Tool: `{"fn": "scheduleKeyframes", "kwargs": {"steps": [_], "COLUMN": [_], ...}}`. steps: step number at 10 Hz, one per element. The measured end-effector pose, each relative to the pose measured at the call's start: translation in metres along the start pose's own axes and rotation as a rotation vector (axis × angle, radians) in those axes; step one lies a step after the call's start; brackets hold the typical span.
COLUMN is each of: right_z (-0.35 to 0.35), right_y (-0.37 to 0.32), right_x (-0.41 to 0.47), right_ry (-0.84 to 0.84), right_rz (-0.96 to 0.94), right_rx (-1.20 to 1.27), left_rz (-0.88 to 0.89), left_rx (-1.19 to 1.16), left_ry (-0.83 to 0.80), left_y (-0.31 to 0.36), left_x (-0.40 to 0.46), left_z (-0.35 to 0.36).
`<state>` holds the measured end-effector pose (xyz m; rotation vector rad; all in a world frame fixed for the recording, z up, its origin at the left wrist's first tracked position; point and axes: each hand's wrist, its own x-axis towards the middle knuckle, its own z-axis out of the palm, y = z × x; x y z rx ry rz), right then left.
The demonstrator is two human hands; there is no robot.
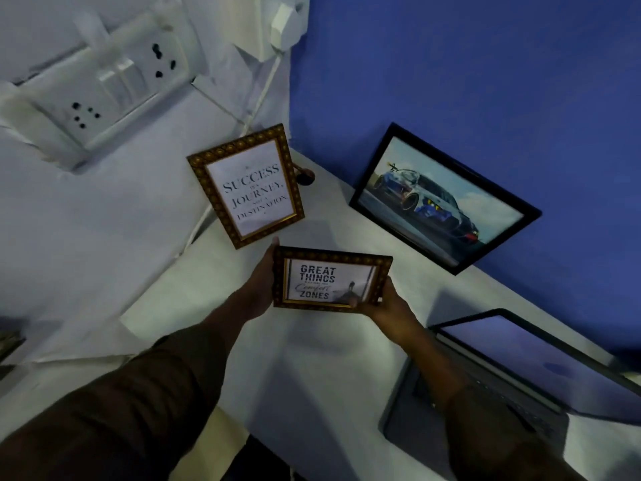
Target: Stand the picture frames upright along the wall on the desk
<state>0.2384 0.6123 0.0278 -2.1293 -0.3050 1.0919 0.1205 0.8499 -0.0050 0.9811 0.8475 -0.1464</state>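
A small gold-brown frame reading "Great Things" (329, 278) is held above the white desk (312, 359), landscape way, facing me. My left hand (258, 282) grips its left edge. My right hand (383, 302) grips its lower right corner, thumb on the glass. Just behind it, a gold frame reading "Success is a Journey" (247, 185) stands upright in the desk corner by the white wall. A larger black frame with a racing car picture (440, 197) leans upright against the blue wall to the right.
An open laptop (513, 387) sits on the desk at the right, near my right forearm. A white socket board (104, 88) and a plugged charger (281, 26) with a hanging cable are on the white wall. A small dark object (305, 175) lies behind the Success frame.
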Motion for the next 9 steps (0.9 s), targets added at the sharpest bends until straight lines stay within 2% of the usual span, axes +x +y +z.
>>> {"fn": "scheduleKeyframes", "kwargs": {"steps": [2,3,5,9], "right_z": [0.002,0.008,0.012,0.008], "right_y": [0.003,0.001,-0.003,0.012], "right_x": [0.024,0.03,0.035,0.01], "right_ry": [-0.036,-0.029,0.004,0.084], "right_rz": [0.057,0.075,0.095,0.036], "right_rx": [0.029,0.02,-0.087,-0.048], "left_rz": [-0.014,-0.045,0.018,0.136], "left_rx": [0.016,0.036,-0.03,0.003], "left_ry": [-0.073,-0.06,0.219,0.386], "left_y": [0.004,-0.006,-0.018,-0.036], "left_x": [0.019,0.027,0.03,-0.003], "left_z": [-0.008,-0.015,-0.009,-0.006]}}
